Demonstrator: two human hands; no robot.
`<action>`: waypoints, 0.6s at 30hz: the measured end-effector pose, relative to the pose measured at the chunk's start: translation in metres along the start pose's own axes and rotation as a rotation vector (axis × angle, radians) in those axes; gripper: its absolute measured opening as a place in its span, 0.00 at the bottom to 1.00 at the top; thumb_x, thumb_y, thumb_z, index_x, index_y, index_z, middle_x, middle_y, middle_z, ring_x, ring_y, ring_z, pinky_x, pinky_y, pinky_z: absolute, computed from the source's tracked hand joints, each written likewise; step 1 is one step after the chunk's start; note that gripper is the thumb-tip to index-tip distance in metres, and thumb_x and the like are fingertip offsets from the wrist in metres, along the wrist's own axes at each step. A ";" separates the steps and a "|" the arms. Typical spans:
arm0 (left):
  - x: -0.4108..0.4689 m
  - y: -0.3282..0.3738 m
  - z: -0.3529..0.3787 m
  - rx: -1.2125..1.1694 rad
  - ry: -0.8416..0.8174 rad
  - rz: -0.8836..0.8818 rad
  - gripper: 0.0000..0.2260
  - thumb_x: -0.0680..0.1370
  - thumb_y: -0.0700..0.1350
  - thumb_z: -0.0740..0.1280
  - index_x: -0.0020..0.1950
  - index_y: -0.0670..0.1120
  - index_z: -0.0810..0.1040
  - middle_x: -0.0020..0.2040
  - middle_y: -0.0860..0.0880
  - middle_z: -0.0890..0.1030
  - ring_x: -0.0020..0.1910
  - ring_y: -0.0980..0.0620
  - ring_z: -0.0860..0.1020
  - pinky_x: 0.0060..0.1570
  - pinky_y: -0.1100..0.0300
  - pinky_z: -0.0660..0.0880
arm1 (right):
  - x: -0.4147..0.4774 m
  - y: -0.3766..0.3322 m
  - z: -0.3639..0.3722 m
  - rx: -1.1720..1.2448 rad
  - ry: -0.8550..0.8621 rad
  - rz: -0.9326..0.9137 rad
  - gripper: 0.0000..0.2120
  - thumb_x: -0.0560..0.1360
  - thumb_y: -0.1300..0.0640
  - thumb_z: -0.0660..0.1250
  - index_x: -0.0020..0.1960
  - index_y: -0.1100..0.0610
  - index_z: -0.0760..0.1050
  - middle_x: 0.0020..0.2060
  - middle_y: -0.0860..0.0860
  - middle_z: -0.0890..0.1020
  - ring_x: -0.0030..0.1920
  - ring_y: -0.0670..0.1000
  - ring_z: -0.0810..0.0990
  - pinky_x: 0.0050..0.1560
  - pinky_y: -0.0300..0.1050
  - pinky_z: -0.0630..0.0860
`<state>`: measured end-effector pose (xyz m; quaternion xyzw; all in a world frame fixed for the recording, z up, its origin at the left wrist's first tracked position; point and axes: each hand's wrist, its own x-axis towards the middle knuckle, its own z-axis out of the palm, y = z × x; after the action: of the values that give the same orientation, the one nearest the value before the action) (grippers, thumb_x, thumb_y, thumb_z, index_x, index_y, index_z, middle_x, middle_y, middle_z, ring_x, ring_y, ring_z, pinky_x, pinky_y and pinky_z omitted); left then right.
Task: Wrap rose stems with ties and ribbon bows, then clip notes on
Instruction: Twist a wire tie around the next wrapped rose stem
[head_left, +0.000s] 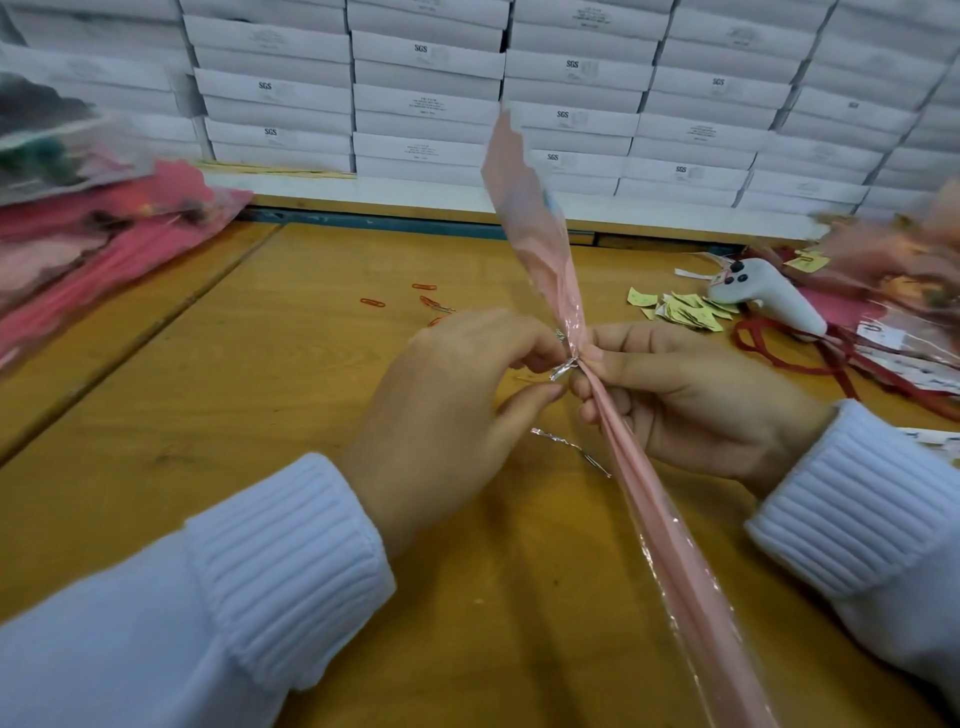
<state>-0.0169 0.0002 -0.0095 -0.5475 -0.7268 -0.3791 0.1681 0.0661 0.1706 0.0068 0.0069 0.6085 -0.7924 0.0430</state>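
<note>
A rose in a pink and clear plastic sleeve runs from the lower right up to the middle, its gathered tail pointing at the far wall. My right hand grips the sleeve at its narrow neck. A silver twist tie sits around that neck, and my left hand pinches its ends with thumb and fingertips. The flower itself is out of view. Another silver tie lies on the table under the sleeve.
Red paper clips and small yellow notes lie on the wooden table. A white handheld tool and red ribbon are at right. Wrapped roses pile at left and right. White boxes stack behind.
</note>
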 end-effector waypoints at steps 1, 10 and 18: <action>0.000 0.001 -0.001 0.039 0.019 0.033 0.07 0.73 0.44 0.68 0.49 0.45 0.82 0.44 0.52 0.81 0.45 0.51 0.78 0.47 0.51 0.75 | 0.000 0.000 0.000 0.012 -0.010 0.008 0.06 0.70 0.61 0.66 0.41 0.61 0.81 0.32 0.54 0.82 0.31 0.46 0.83 0.31 0.34 0.78; 0.002 -0.001 -0.007 0.262 0.095 0.265 0.10 0.77 0.46 0.64 0.42 0.44 0.83 0.41 0.49 0.83 0.44 0.47 0.80 0.45 0.50 0.71 | -0.002 -0.001 0.006 0.026 -0.038 0.061 0.04 0.71 0.62 0.66 0.43 0.62 0.78 0.30 0.53 0.81 0.29 0.46 0.82 0.29 0.34 0.78; 0.003 0.016 0.000 -0.633 -0.061 -0.409 0.09 0.78 0.39 0.64 0.39 0.42 0.78 0.35 0.49 0.78 0.35 0.58 0.74 0.39 0.67 0.71 | -0.001 -0.003 0.008 -0.096 -0.055 -0.002 0.04 0.71 0.60 0.67 0.42 0.60 0.80 0.32 0.54 0.82 0.32 0.47 0.83 0.31 0.36 0.79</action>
<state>-0.0028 0.0038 -0.0015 -0.4269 -0.6725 -0.5943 -0.1105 0.0677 0.1636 0.0116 -0.0177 0.6445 -0.7621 0.0592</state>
